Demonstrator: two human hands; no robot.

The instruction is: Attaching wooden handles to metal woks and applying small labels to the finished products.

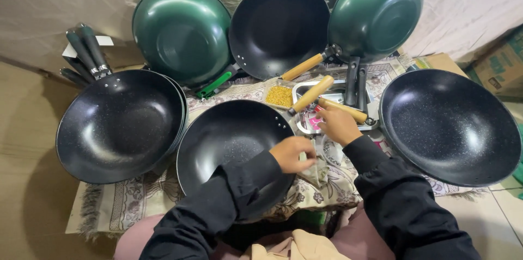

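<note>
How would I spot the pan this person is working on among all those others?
Start from the patterned cloth that carries the pans. The front middle one, right before the person, is the black wok. Unlike its neighbours, it has a pale wooden handle pointing away, and the left hand sits at its rim.

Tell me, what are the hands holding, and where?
The right hand grips a wooden handle near its middle. The left hand pinches something small; what it is cannot be told.

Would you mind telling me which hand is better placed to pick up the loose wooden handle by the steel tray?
The right hand: it already rests on the wooden handle beside the tray. The left hand is lower, at the black wok.
</note>
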